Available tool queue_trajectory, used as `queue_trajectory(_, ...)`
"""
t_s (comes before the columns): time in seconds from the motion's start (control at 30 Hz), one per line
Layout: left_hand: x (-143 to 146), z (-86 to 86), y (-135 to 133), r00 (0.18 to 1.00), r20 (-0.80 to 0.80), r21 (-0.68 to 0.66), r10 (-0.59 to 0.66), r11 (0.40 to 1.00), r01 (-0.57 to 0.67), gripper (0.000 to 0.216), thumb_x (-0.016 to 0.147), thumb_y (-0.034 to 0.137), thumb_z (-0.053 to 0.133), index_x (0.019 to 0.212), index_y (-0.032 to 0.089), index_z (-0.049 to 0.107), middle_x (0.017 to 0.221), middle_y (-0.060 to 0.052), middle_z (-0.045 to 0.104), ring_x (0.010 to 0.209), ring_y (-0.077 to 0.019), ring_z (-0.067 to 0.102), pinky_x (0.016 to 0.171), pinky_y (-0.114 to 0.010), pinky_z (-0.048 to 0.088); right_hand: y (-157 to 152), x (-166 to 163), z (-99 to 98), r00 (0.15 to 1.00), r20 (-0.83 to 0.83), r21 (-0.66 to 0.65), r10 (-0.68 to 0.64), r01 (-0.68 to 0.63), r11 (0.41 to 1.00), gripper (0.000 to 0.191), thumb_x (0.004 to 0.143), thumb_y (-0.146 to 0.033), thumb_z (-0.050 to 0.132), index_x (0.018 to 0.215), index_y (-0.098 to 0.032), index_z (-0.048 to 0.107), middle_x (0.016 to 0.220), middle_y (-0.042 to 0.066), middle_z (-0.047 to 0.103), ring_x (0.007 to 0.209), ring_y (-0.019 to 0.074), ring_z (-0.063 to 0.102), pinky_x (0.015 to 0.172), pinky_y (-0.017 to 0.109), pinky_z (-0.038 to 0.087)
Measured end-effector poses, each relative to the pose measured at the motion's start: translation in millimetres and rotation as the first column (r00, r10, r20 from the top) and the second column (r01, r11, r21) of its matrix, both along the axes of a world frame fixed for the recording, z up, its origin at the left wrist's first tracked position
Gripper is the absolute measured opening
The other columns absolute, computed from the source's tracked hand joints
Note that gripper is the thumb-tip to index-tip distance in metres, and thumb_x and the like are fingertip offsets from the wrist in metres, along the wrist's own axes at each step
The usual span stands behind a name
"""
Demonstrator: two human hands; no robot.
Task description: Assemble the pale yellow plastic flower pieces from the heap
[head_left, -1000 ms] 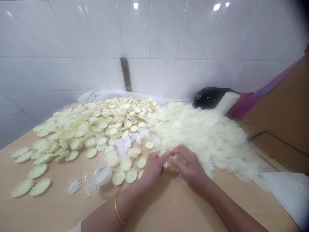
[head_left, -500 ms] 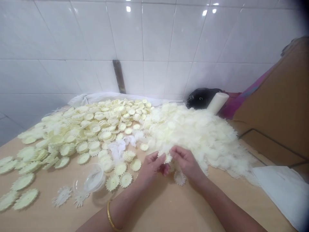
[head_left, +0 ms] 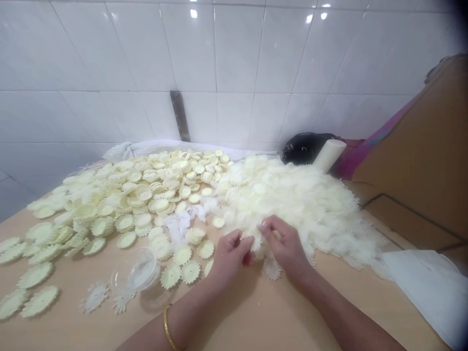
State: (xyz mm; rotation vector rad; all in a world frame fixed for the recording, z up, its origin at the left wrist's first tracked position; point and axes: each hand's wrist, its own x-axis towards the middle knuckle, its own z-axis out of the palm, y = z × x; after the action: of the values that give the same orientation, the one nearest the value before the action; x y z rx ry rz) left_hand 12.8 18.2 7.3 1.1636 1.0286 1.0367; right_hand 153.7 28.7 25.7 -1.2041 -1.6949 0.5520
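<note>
My left hand (head_left: pixel 228 256) and my right hand (head_left: pixel 285 246) meet at the near edge of a big heap of white toothed petal discs (head_left: pixel 303 204). Both pinch a small white toothed disc (head_left: pixel 256 241) between their fingertips. One loose white disc (head_left: pixel 272 269) lies on the table just below my right hand. A gold bangle (head_left: pixel 168 329) is on my left wrist.
A wide spread of pale yellow toothed discs (head_left: pixel 120 204) covers the left of the wooden table (head_left: pixel 234 321). A clear plastic cup (head_left: pixel 141 273) lies on its side near them. A black object (head_left: pixel 305 146), a white cylinder (head_left: pixel 329 155) and a brown board (head_left: pixel 420 161) stand at the right.
The camera view shifted left between the first frame and the later ones. My hands lifted a white disc off the heap's edge and drew closer together around it.
</note>
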Motion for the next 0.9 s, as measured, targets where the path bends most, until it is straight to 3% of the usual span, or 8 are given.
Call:
queue_trajectory(0.2, 4, -1.2, -2, 0.998, 0.06, -0.14, 0.025, 0.99, -0.016, 0.026, 0.072, 0.037, 0.055, 0.061, 0.018, 0.041, 0.048, 0.002, 0.051, 0.041, -0.0083, 0.044, 0.045, -0.022, 0.032, 10, 21, 7.3, 0.917, -0.166, 0.03, -0.364, 0.373, 0.927, 0.031, 0.084, -0.036, 0.041, 0.06, -0.019, 0.039, 0.05, -0.005, 0.034, 0.044, 0.008, 0.031, 0.042, 0.02, 0.027)
queue_trajectory(0.3, 6, 1.0, -1, 0.996, 0.089, -0.15, 0.028, 0.989, -0.014, 0.025, 0.072, 0.036, 0.055, 0.061, 0.018, 0.042, 0.052, 0.0, 0.053, 0.045, -0.0093, 0.047, 0.047, -0.022, 0.033, 12, 24, 7.8, 0.941, -0.137, 0.008, -0.31, 0.315, 0.949, 0.032, 0.083, -0.036, 0.044, 0.057, -0.018, 0.038, 0.05, -0.006, 0.029, 0.045, 0.0078, 0.028, 0.042, 0.02, 0.025)
queue_trajectory(0.43, 6, 3.5, 1, 0.997, 0.073, -0.129, 0.032, 0.991, -0.023, 0.021, 0.075, 0.034, 0.052, 0.066, 0.017, 0.046, 0.056, -0.001, 0.054, 0.047, -0.0093, 0.047, 0.049, -0.023, 0.035, 10, 18, 7.7, 0.993, -0.087, -0.021, -0.085, 0.084, 0.996, 0.024, 0.084, -0.031, 0.043, 0.064, -0.018, 0.043, 0.058, -0.004, 0.041, 0.054, 0.0092, 0.038, 0.051, 0.02, 0.032)
queue_trajectory(0.53, 4, 5.1, 1, 0.998, 0.061, -0.099, 0.027, 0.995, -0.021, 0.022, 0.076, 0.035, 0.052, 0.066, 0.016, 0.048, 0.057, -0.001, 0.054, 0.048, -0.0094, 0.047, 0.05, -0.023, 0.036, 8, 16, 8.2, 0.999, -0.03, 0.012, -0.042, 0.042, 0.999, 0.024, 0.083, -0.03, 0.043, 0.063, -0.018, 0.043, 0.059, -0.003, 0.043, 0.056, 0.0101, 0.042, 0.055, 0.021, 0.035)
queue_trajectory(0.63, 2, 8.1, -1, 0.998, 0.057, -0.079, 0.009, 0.997, -0.004, 0.022, 0.074, 0.035, 0.054, 0.065, 0.015, 0.05, 0.056, -0.001, 0.054, 0.048, -0.0095, 0.047, 0.051, -0.023, 0.036, 10, 19, 5.1, 0.987, 0.041, 0.084, -0.154, 0.15, 0.985, 0.022, 0.082, -0.031, 0.046, 0.064, -0.018, 0.046, 0.06, -0.002, 0.048, 0.058, 0.0118, 0.047, 0.059, 0.024, 0.038)
queue_trajectory(0.77, 2, 10.0, -4, 0.996, 0.087, -0.105, 0.015, 0.994, -0.006, 0.022, 0.07, 0.034, 0.059, 0.064, 0.015, 0.051, 0.053, 0.0, 0.051, 0.047, -0.0087, 0.046, 0.051, -0.022, 0.036, 19, 27, -4.7, 0.9, 0.148, 0.282, -0.411, 0.359, 0.89, 0.015, 0.077, -0.029, 0.052, 0.087, -0.017, 0.053, 0.079, 0.004, 0.057, 0.073, 0.0183, 0.053, 0.071, 0.033, 0.04)
queue_trajectory(0.83, 1, 7.5, -3, 0.996, 0.082, -0.113, 0.033, 0.993, -0.024, 0.024, 0.069, 0.035, 0.06, 0.06, 0.015, 0.049, 0.049, 0.002, 0.048, 0.045, -0.0082, 0.045, 0.048, -0.022, 0.034, 22, 29, -8.0, 0.862, 0.194, 0.383, -0.469, 0.373, 0.845, 0.021, 0.076, -0.026, 0.052, 0.095, -0.016, 0.052, 0.09, 0.009, 0.056, 0.084, 0.0224, 0.051, 0.075, 0.037, 0.039)
queue_trajectory(0.9, 0, 3.2, -1, 0.997, 0.067, -0.098, 0.037, 0.995, -0.03, 0.027, 0.067, 0.036, 0.062, 0.058, 0.016, 0.047, 0.046, 0.004, 0.045, 0.042, -0.0077, 0.043, 0.046, -0.021, 0.033, 20, 26, -7.5, 0.875, 0.214, 0.431, -0.435, 0.315, 0.846, 0.015, 0.077, -0.023, 0.051, 0.09, -0.017, 0.055, 0.093, 0.01, 0.056, 0.09, 0.0238, 0.05, 0.077, 0.039, 0.039)
